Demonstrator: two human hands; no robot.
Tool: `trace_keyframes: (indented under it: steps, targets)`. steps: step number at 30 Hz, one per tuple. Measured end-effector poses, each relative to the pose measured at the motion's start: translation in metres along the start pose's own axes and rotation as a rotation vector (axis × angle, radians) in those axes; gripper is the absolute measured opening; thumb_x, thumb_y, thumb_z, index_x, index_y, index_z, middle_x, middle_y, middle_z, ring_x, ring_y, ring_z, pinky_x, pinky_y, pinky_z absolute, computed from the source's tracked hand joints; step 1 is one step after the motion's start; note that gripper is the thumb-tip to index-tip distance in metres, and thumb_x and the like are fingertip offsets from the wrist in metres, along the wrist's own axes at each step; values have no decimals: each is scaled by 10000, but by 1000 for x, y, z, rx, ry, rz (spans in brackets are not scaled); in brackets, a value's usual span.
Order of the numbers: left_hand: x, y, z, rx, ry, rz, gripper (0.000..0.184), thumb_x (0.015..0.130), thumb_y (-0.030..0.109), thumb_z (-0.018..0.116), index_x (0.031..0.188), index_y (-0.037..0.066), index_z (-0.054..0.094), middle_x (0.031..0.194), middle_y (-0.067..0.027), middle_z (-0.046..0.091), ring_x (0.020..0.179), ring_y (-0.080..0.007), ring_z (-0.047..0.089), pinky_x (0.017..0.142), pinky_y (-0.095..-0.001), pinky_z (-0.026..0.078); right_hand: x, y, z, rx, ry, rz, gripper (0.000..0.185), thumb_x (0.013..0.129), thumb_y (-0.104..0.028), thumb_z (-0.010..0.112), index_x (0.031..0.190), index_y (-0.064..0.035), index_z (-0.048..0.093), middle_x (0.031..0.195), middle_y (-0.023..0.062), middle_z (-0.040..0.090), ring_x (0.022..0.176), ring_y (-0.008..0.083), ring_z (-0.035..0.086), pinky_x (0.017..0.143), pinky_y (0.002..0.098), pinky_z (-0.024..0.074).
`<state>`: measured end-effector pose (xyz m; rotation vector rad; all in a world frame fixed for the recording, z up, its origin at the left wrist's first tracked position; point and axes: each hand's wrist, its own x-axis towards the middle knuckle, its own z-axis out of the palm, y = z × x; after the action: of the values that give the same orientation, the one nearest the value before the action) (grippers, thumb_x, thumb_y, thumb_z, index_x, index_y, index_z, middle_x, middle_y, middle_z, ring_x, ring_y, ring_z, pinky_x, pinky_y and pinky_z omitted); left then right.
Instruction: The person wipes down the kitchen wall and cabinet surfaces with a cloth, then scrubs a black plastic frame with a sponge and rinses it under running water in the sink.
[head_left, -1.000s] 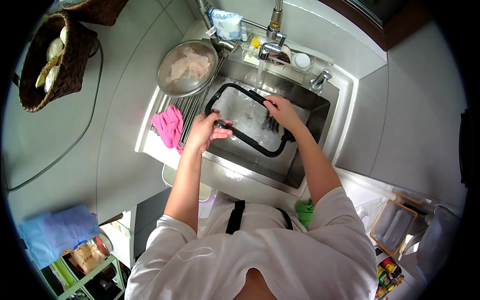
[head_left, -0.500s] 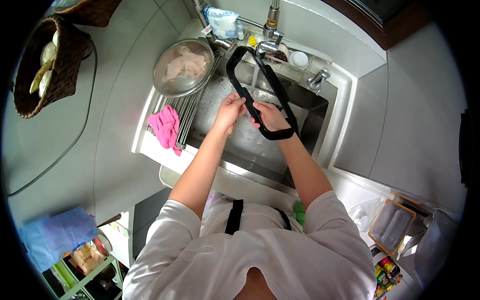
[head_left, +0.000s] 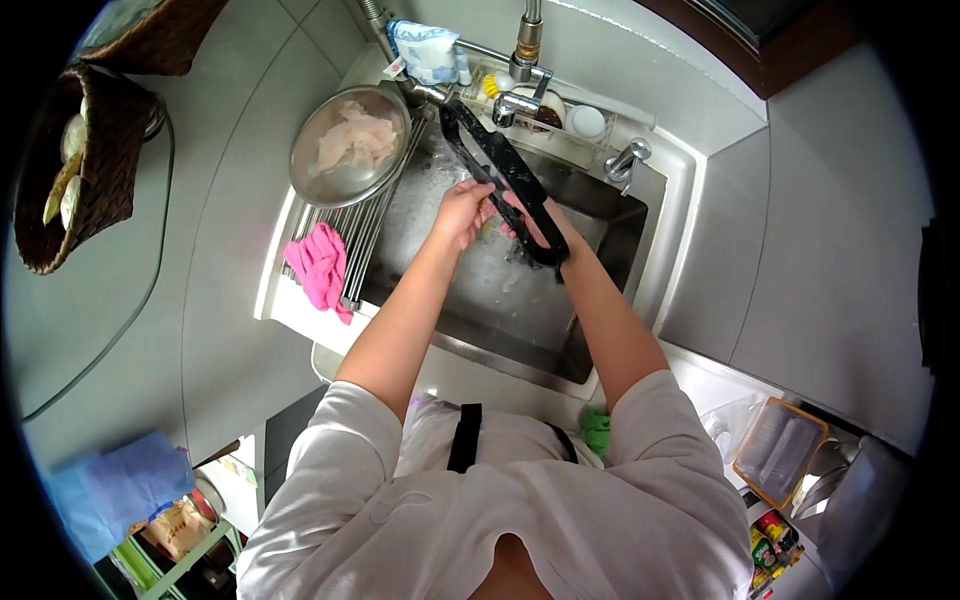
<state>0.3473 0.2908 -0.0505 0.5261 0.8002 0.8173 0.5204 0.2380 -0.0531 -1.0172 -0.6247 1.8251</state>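
Over the steel sink (head_left: 480, 320) I hold a wet black frame (head_left: 517, 178), a long hollow loop with rounded corners, tilted so its far end lies under the faucet (head_left: 519, 105). My left hand (head_left: 463, 213) pinches the loop's left bar with thumb and fingers. Wrapped around the near part from the right is my right hand (head_left: 526, 226), partly hidden behind the black bars. Drops and splashes show below the frame, and the sink floor is wet with some froth.
A metal bowl (head_left: 350, 147) with pale, thin pieces in it sits on the roll-up rack (head_left: 377, 235) at the left. A pink cloth (head_left: 320, 268) lies near it. Behind the sink are a caddy with a white cup (head_left: 586, 122) and a soap dispenser (head_left: 628, 160).
The black frame has turned so its opening looks narrower, and its far end has shifted left beneath the faucet. Both hands keep their hold on it. The view has shifted slightly.
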Motion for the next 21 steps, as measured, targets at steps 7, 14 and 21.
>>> trace_keyframes:
  steps: [7, 14, 21]
  targets:
    - [-5, 2, 20, 52, 255, -45, 19, 924, 40, 554, 911, 33, 566, 888, -85, 653, 772, -174, 656, 715, -298, 542, 4, -22, 20, -112, 83, 154, 213, 916, -235, 567, 989, -46, 631, 807, 64, 647, 619, 140, 613, 563, 271, 531]
    - [-15, 4, 17, 161, 248, 5, 93, 941, 72, 544, 920, 17, 616, 818, -60, 651, 664, -137, 611, 614, -254, 500, 20, -29, 39, -134, 92, 346, 254, 881, -322, 591, 862, -71, 629, 728, 30, 625, 605, 150, 604, 583, 267, 510]
    - [-20, 4, 8, 196, 221, 2, 119, 947, 80, 535, 917, 16, 630, 809, -57, 649, 648, -129, 596, 591, -246, 478, 31, -18, 35, -145, 51, 405, 334, 883, -391, 574, 837, -65, 632, 721, 54, 646, 623, 169, 620, 562, 271, 504]
